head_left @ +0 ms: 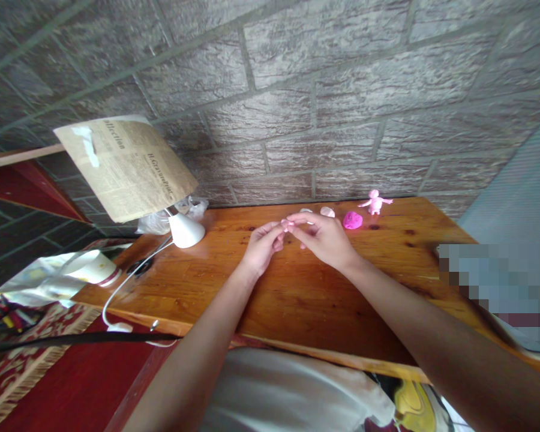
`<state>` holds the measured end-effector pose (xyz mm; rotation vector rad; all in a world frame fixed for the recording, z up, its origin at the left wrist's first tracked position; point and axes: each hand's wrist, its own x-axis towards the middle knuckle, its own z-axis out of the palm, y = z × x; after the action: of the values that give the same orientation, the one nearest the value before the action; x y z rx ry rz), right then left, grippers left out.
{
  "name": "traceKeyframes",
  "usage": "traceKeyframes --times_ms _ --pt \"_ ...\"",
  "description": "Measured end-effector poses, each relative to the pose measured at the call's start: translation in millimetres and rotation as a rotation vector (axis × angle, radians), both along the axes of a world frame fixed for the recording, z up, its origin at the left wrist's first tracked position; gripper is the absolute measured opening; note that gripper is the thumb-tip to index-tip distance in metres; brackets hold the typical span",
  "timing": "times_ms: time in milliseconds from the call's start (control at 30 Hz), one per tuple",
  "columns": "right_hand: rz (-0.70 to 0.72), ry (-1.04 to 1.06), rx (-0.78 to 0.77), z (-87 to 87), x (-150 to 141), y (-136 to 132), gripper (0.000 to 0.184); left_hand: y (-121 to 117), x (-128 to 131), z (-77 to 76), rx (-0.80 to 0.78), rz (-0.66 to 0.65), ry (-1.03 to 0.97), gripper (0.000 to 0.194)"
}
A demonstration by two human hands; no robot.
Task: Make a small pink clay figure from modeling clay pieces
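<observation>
My left hand (263,245) and my right hand (326,239) meet above the wooden table. Between their fingertips is a small pale pink piece of modelling clay (287,224), partly hidden by the fingers. Just past my right hand lie a bright pink clay lump (353,220) and a pale pink lump (327,212). A whitish lump (306,210) shows partly behind my right fingers. Further right, a pink clay figure (375,203) stands upright with its arms spread, touched by neither hand.
A lamp with a newsprint shade (130,171) and white base (186,231) stands at the left, its cord (125,282) running over the table edge. Nearby are a paper cup (94,268), black scissors-like handles (140,266) and a clear plastic bag (155,223). A brick-patterned wall (288,126) rises behind the table (315,300).
</observation>
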<state>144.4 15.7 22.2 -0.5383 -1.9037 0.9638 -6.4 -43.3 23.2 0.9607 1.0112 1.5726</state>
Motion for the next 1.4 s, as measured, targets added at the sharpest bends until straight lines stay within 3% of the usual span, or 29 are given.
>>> traceKeyframes --times_ms 333,833,1033,1400 --pt "-0.034 -0.015 0.01 6.9 2.7 -5.8 0.019 -0.9 0.7 1.4 -0.003 -0.011 -0.013 0.033" --pt "-0.036 -0.012 0.027 3.3 2.5 -2.4 0.018 0.2 2.4 0.4 0.013 0.011 0.026 0.035" --pt "-0.071 0.007 0.002 -0.6 0.3 0.9 0.03 0.5 1.9 0.2 0.005 0.048 0.024 0.032" --pt "-0.041 -0.005 0.003 1.6 0.5 0.2 0.018 1.5 1.2 -4.3 0.055 0.076 0.089 0.031"
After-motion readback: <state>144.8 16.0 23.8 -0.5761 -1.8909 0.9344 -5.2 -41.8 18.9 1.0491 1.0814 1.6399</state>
